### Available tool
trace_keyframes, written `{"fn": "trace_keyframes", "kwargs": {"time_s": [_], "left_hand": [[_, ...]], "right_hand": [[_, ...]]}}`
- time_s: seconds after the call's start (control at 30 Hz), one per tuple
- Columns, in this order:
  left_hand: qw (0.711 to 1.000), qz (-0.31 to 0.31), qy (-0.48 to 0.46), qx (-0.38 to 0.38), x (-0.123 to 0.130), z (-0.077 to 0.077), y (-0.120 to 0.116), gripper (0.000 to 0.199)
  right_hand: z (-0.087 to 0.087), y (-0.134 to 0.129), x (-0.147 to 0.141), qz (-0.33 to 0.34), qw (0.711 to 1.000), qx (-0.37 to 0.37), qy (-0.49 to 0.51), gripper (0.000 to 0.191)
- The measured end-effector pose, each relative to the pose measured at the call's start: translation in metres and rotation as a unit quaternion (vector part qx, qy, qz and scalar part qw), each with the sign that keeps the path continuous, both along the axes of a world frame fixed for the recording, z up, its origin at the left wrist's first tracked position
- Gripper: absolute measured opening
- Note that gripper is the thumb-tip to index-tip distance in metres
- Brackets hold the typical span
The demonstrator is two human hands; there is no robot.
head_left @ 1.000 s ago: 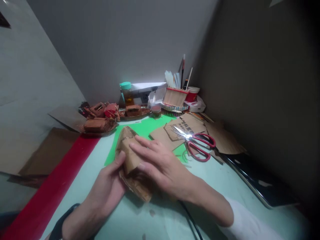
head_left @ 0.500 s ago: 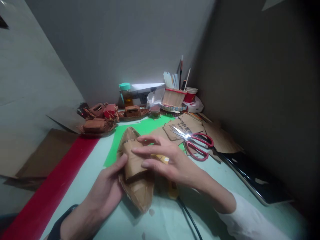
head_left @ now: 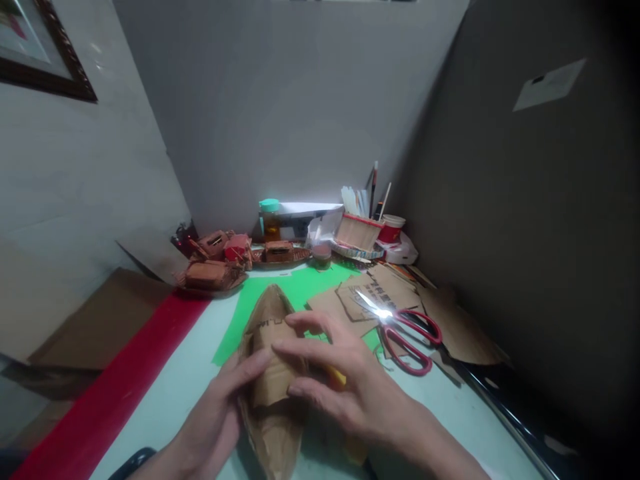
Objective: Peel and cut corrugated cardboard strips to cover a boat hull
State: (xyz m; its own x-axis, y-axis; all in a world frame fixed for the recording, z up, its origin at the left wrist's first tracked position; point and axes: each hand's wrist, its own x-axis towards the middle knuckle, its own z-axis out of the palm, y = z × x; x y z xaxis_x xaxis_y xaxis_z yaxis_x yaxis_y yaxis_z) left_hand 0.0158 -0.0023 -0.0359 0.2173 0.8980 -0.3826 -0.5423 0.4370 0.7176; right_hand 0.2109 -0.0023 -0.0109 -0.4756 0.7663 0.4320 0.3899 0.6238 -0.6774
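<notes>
A cardboard boat (head_left: 275, 427) with pointed ends and a curved cover (head_left: 273, 383) over its middle is held in front of me. My left hand (head_left: 220, 407) grips its left side, the thumb lying on the cover's edge. From the right, my right hand (head_left: 345, 380) touches the cover with its fingertips, the fingers spread. Behind my right hand a yellow tool (head_left: 356, 450) is mostly hidden. Red-handled scissors (head_left: 400, 327) lie open on cardboard pieces (head_left: 357, 303) to the right.
Brown model boats (head_left: 210, 275) stand at the back left. A bottle with a turquoise lid (head_left: 271, 220), a holder with brushes (head_left: 359, 232) and a red cup (head_left: 391, 230) are at the back. Green paper (head_left: 240, 320) lies under the boat's tip. A black glossy object (head_left: 520, 413) is at right.
The view has tilted up, so everything sits lower in the picture. My left thumb has moved further onto the cover. My right hand stays on the cover.
</notes>
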Motion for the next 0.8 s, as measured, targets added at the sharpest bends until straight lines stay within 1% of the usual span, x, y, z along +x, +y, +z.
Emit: {"fn": "trace_keyframes", "kwargs": {"time_s": [0.1,0.2,0.3,0.4,0.43,0.5,0.6,0.7,0.8], "left_hand": [[1.0,-0.008,0.008,0.003,0.0,-0.002,0.002,0.044],[1.0,-0.004,0.012,0.002,-0.002,-0.003,0.002,0.039],[1.0,-0.001,0.014,0.002,-0.002,-0.002,0.002,0.044],[1.0,0.005,0.011,0.001,-0.002,0.0,0.002,0.052],[1.0,0.006,0.007,0.001,-0.002,0.001,0.003,0.053],[1.0,0.004,-0.005,-0.003,-0.001,0.003,0.003,0.052],[0.999,0.005,-0.031,-0.007,0.0,0.005,0.005,0.05],[0.999,0.01,-0.048,-0.006,0.001,0.006,0.007,0.05],[0.999,0.016,-0.048,-0.011,0.003,0.006,0.008,0.048]], "right_hand": [[-0.002,0.0,-0.001,-0.007,1.0,-0.007,-0.004,0.038],[-0.004,0.0,-0.001,-0.009,1.0,-0.007,0.003,0.044],[-0.004,-0.001,-0.001,-0.011,1.0,-0.014,-0.01,0.052],[-0.006,-0.001,-0.002,-0.006,0.999,-0.017,-0.049,0.069],[-0.008,-0.001,-0.002,-0.007,0.998,-0.009,-0.059,0.072],[-0.012,-0.001,-0.004,-0.017,0.998,0.014,-0.065,0.068],[-0.019,0.001,-0.006,-0.047,0.998,0.03,-0.038,0.062],[-0.023,0.004,-0.007,-0.068,0.998,0.01,-0.01,0.06],[-0.023,0.007,-0.006,-0.065,0.998,-0.005,0.016,0.055]]}}
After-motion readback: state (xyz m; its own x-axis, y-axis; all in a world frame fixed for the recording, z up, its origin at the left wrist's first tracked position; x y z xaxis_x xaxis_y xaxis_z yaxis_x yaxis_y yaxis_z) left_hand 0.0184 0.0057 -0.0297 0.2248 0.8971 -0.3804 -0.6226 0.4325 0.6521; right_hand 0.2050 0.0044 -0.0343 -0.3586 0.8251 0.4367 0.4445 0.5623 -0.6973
